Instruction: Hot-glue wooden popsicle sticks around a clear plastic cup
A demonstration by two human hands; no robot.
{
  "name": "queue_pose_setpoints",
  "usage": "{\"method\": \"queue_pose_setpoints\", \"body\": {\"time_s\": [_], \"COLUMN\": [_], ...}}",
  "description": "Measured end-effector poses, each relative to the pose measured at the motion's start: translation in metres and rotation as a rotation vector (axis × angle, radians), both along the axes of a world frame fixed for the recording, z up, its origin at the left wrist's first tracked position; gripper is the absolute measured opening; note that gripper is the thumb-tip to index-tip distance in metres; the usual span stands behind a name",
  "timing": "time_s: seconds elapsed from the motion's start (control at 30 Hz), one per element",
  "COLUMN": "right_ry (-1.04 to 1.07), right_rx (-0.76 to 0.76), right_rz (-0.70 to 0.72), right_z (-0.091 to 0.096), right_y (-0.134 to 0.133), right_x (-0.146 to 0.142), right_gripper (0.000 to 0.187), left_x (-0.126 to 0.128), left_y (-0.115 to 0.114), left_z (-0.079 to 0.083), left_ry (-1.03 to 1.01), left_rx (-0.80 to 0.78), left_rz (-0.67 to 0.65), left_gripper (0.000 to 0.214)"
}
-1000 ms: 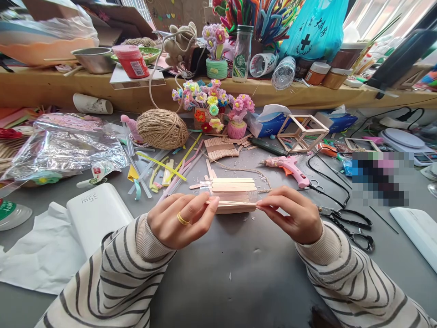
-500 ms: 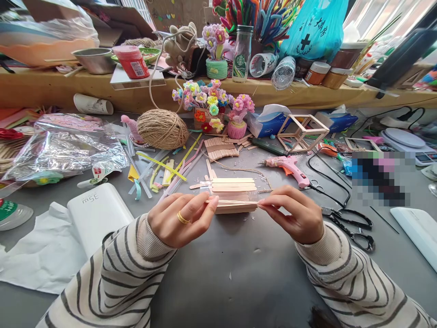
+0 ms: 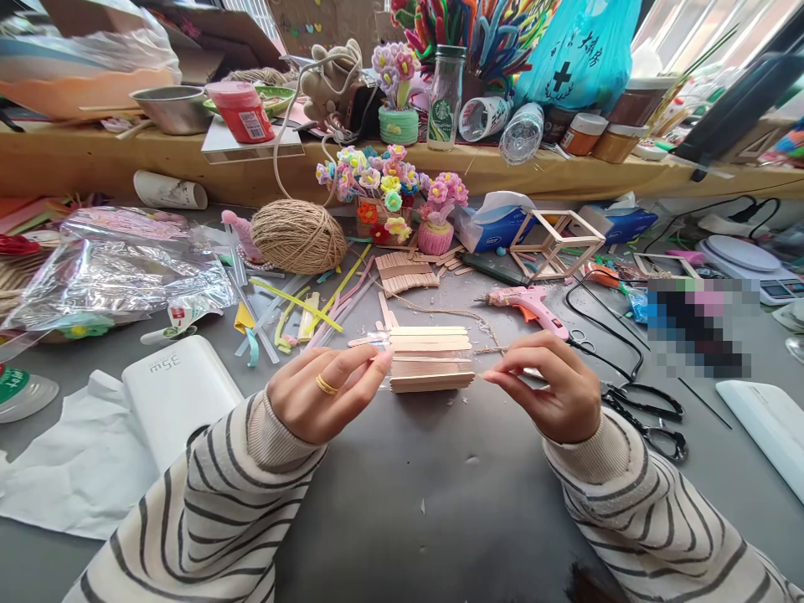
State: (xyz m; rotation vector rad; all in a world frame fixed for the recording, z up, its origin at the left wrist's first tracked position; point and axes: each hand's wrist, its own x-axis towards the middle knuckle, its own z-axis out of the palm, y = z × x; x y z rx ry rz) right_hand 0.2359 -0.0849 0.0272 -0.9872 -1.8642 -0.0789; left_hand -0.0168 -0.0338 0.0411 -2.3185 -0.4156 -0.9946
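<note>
A panel of flat wooden craft sticks (image 3: 430, 368) lies on the grey table (image 3: 408, 502) between my hands. My left hand (image 3: 327, 394), with a gold ring, is closed in a pinch on the left end of a thin craft stick (image 3: 433, 360) lying across the panel. My right hand (image 3: 553, 389) is just right of the panel with thumb and forefinger pressed together. A small gap separates them from the panel's end. What they hold, if anything, is too small to see. A twine strand (image 3: 487, 350) runs past it.
A pink glue gun (image 3: 531, 306) and black scissors (image 3: 646, 414) lie to the right. Behind are a ball of twine (image 3: 298, 237), loose sticks (image 3: 402, 272), a wooden cube frame (image 3: 553, 243) and pipe-cleaner flower pots (image 3: 383, 197). A white box (image 3: 179, 394) and plastic bags (image 3: 119, 264) lie left.
The stick held edge-on between both hands now rests on the panel. My right hand has come off its right end and drawn slightly right; both hands rose a little.
</note>
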Motion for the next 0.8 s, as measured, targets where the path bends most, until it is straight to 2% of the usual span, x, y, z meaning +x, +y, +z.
{"method": "queue_pose_setpoints", "body": {"time_s": [0.1, 0.27, 0.37, 0.5, 0.67, 0.8], "right_ry": [-0.029, -0.183, -0.229, -0.181, -0.156, -0.271], "right_rx": [0.074, 0.244, 0.244, 0.206, 0.202, 0.200], "right_rz": [-0.064, -0.165, -0.153, -0.132, -0.197, -0.231], "right_z": [0.002, 0.008, 0.010, 0.012, 0.016, 0.017], "right_y": [0.000, -0.003, -0.003, -0.001, 0.003, 0.008], "right_x": [0.001, -0.009, -0.017, -0.022, -0.023, -0.022], "right_gripper": [0.016, 0.029, 0.029, 0.023, 0.013, 0.023], "left_x": [-0.002, -0.002, -0.001, 0.002, 0.005, 0.007], "left_y": [0.001, 0.002, 0.003, 0.004, 0.005, 0.006], "left_z": [-0.001, -0.006, -0.010, -0.014, -0.013, -0.013], "left_ry": [-0.011, -0.028, -0.069, -0.149, -0.229, -0.252], "left_rx": [-0.023, -0.043, -0.073, -0.159, -0.225, -0.237], "left_rz": [-0.012, -0.028, -0.026, -0.031, -0.003, 0.007], "left_gripper": [0.022, 0.027, 0.028, 0.030, 0.024, 0.024]}}
